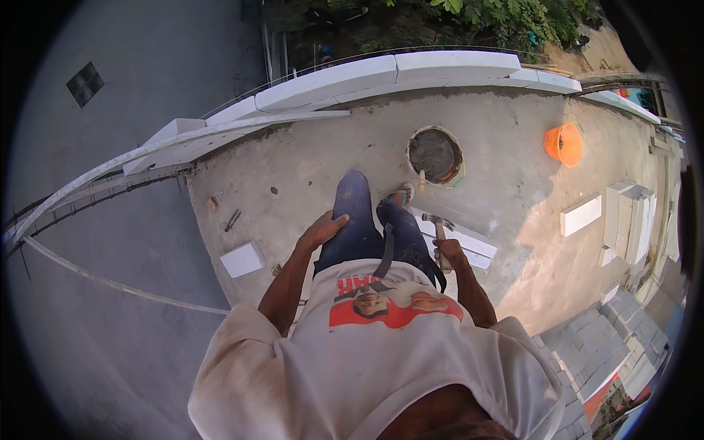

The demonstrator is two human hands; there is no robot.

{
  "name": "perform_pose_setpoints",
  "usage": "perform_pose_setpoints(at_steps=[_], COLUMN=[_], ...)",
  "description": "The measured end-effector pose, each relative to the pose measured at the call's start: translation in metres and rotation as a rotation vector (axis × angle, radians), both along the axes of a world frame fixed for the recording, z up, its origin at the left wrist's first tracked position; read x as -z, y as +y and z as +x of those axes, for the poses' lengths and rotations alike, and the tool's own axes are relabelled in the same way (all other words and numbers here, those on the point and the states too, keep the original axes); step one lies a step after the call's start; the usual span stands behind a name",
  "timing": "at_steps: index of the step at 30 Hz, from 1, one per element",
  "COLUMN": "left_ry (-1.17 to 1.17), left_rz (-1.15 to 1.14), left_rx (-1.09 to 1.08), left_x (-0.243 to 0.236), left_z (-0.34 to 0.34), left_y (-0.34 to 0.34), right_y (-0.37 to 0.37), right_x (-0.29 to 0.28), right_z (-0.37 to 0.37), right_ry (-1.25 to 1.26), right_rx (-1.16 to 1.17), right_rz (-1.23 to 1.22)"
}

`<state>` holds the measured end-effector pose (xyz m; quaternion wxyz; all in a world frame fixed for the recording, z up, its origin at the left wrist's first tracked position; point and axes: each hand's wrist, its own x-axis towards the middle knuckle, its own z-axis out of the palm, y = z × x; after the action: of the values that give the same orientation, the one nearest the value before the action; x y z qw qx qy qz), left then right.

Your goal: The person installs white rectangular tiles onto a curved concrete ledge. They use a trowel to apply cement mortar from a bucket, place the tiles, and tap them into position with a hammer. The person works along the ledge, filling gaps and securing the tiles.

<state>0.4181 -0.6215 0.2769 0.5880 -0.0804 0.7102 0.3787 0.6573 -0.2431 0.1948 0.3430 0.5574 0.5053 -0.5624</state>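
My right hand (449, 253) is closed round the handle of a hammer (438, 220), whose metal head points away from me. The hammer is over a long white block (473, 247) that lies on the floor beside my right leg; whether they touch I cannot tell. My left hand (320, 230) rests on my left thigh (350, 213), with no tool in it. Its thumb shows on top, while the other fingers are partly hidden. Ahead of my feet stands a round bucket (411, 141) of wet grey mortar, with a handle sticking up at its near side.
A low wall of white blocks (330, 79) curves along the far edge. A long pale strip (139, 151) runs over the left edge, beside a lower grey surface. A white block (242, 259) lies left. An orange bucket (563, 144) and stacked blocks (629, 224) stand right.
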Motion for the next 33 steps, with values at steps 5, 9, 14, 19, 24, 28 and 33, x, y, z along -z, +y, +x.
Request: perform_pose_setpoints(at_steps=[5, 9, 14, 19, 24, 28, 33], left_ry=[-0.031, 0.158, 0.241, 0.142, -0.059, 0.305, 0.384], left_rz=[-0.206, -0.346, -0.379, -0.133, -0.148, -0.295, -0.363], left_rx=[0.441, 0.617, 0.617, 0.594, 0.517, 0.221, 0.056], left_x=[-0.029, -0.030, -0.022, -0.038, -0.060, 0.006, 0.173], left_z=[0.016, 0.035, 0.051, 0.070, 0.079, 0.070, 0.043], left_y=[-0.065, -0.116, -0.171, -0.226, -0.234, -0.213, -0.206], right_y=[-0.034, -0.075, -0.114, -0.139, -0.149, -0.144, -0.143], right_x=[0.040, 0.005, 0.017, 0.048, 0.144, 0.273, 0.391], right_z=[0.024, 0.004, -0.004, -0.036, -0.107, -0.169, -0.221], right_ry=[-0.126, -0.158, -0.167, -0.104, -0.109, -0.058, 0.085], right_rx=[-0.290, -0.341, 0.022, 0.067, -0.166, -0.448, -0.496], right_rz=[0.140, 0.164, 0.005, -0.037, -0.018, 0.022, 0.069])
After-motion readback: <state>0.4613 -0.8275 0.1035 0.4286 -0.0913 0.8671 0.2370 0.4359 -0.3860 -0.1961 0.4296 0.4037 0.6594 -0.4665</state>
